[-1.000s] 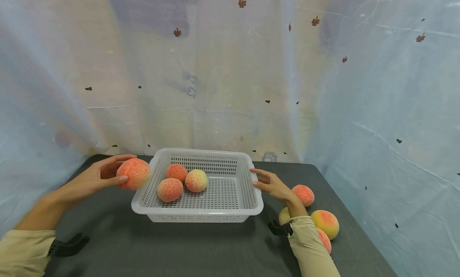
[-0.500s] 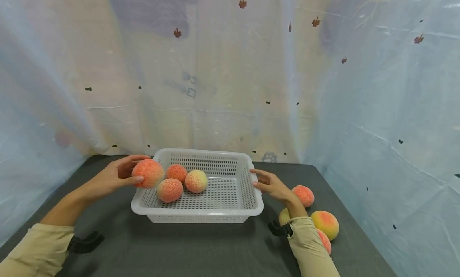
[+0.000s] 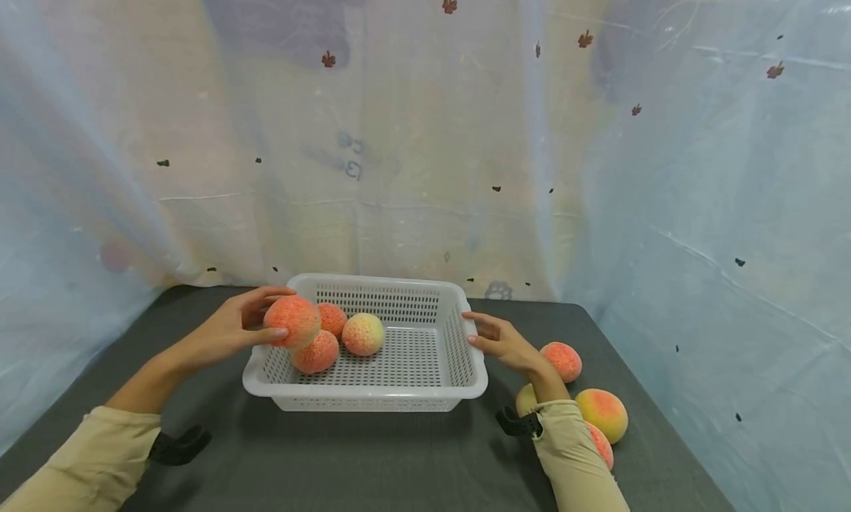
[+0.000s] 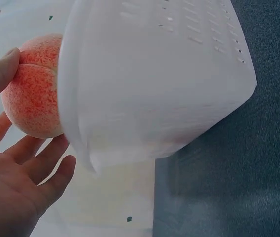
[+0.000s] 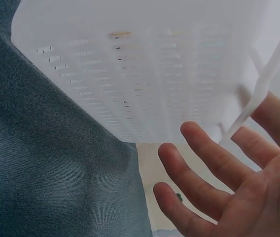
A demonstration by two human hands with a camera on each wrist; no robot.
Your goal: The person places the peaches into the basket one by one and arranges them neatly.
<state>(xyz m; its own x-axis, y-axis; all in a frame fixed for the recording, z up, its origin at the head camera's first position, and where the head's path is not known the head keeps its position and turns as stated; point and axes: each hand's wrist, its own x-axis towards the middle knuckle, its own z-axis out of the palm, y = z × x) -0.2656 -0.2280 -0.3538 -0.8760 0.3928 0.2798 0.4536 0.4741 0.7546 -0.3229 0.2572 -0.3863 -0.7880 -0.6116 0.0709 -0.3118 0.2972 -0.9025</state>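
My left hand (image 3: 229,329) holds a red-orange peach (image 3: 292,321) above the left end of a white plastic basket (image 3: 362,394). In the left wrist view the thumb and fingers lie around the peach (image 4: 34,94), partly hidden by the basket's end wall. Three peaches lie in the basket: a red one (image 3: 335,318) at the back, a speckled pinkish one (image 3: 320,355) and a pale yellow one (image 3: 363,335). At the right rim, my right hand (image 3: 501,343) touches the basket with thumb and index finger; its other fingers (image 5: 194,173) spread outside the wall.
Right of the basket, near the right forearm, lie a red peach (image 3: 561,361), a yellow-red peach (image 3: 601,414) and others partly covered by the arm. A dark cloth (image 3: 372,460) covers the table. Pale printed sheeting (image 3: 412,224) hangs behind and to the sides.
My left hand has carried its peach rightward, from beside the basket's left rim to over the inside, where it overlaps the peaches there. The right hand and basket have stayed put.
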